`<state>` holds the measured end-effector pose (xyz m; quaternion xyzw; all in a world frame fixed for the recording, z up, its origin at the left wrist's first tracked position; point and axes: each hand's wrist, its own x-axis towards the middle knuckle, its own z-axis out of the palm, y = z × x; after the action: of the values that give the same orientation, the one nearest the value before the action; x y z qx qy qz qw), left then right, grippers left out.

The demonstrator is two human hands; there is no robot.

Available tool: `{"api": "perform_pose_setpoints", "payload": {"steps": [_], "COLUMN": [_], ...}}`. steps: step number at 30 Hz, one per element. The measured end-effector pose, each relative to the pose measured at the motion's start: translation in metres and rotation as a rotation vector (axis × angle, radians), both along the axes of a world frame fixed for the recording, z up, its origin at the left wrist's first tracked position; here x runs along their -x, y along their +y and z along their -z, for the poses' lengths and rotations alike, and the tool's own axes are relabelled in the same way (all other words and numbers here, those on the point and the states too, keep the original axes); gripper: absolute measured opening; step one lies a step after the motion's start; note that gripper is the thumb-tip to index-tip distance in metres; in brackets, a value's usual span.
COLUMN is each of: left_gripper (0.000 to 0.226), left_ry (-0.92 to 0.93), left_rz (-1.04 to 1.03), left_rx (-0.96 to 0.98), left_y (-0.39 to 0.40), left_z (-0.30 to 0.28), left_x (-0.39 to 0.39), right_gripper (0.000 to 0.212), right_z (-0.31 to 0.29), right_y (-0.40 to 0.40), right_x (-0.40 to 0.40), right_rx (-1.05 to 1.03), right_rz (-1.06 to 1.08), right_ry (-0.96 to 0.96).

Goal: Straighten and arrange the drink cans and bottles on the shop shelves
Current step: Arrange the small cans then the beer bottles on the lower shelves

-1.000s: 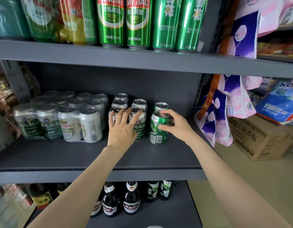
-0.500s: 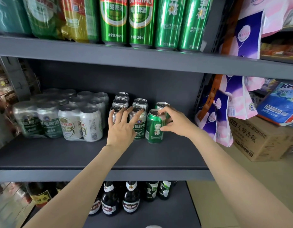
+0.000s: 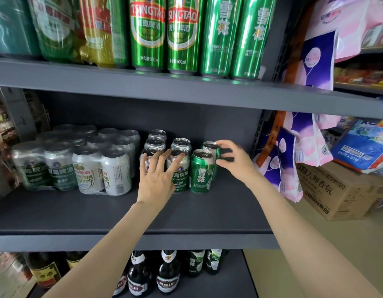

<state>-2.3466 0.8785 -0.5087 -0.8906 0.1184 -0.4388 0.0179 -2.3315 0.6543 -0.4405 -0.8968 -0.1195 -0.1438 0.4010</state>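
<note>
Middle shelf (image 3: 79,214), far left: shrink-wrapped pack of silver cans (image 3: 79,160), upright, pushed toward the back. Just right of it, loose silver-and-green cans (image 3: 157,143) stand in two short rows running front to back. Left hand (image 3: 157,179) is released, fingers straight and spread, fingertips (image 3: 145,157) touching the tops of the two front cans; the front right one, silver can with green label (image 3: 181,173), is partly covered by the hand. Next right, green can (image 3: 200,171) stands upright near the front, just beside that silver can, label facing out. Behind it a second green can (image 3: 211,146), upright, mostly hidden. Right hand (image 3: 233,161) reaches in from the right with curled fingers, thumb and fingers grasping the rear green can near its rim; blurred, so exact finger contact is unclear. Upper shelf (image 3: 186,89) carries tall green cans (image 3: 184,33) in a row, wrapped packs to their left. Lower shelf: dark glass bottles (image 3: 168,274), upright, necks hidden by the shelf edge. Far right, past the shelf upright: hanging purple-and-pink packets (image 3: 293,160), a cardboard box (image 3: 334,190) on the floor, blue package (image 3: 362,145) above it.
</note>
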Motion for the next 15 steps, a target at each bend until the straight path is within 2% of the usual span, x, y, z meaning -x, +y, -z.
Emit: {"api": "perform_pose_setpoints", "payload": {"steps": [3,5,9,11,15], "left_gripper": [0.099,0.098,0.098,0.098,0.099], "left_ry": [0.004,0.008,0.014,0.024,0.032], "left_rz": [-0.006,-0.011,-0.033,-0.037,-0.024], "left_rx": [-0.002,0.005,0.004,0.005,0.012], "left_y": [-0.001,-0.002,-0.003,-0.004,-0.004], "left_z": [0.001,0.001,0.003,0.003,0.002], "left_x": [-0.001,-0.001,-0.002,-0.002,-0.002], "right_gripper": [0.057,0.053,0.033,0.031,0.029], "right_z": [0.006,0.010,0.012,0.012,0.015], "right_y": [-0.006,-0.002,0.008,0.010,0.000], "right_x": [-0.012,-0.023,-0.040,-0.042,-0.035], "right_rx": [0.072,0.088,-0.104,-0.167,-0.244], "right_rz": [0.045,0.048,0.096,0.129,0.153], "right_ry": [0.066,0.080,0.129,0.159,0.092]}}
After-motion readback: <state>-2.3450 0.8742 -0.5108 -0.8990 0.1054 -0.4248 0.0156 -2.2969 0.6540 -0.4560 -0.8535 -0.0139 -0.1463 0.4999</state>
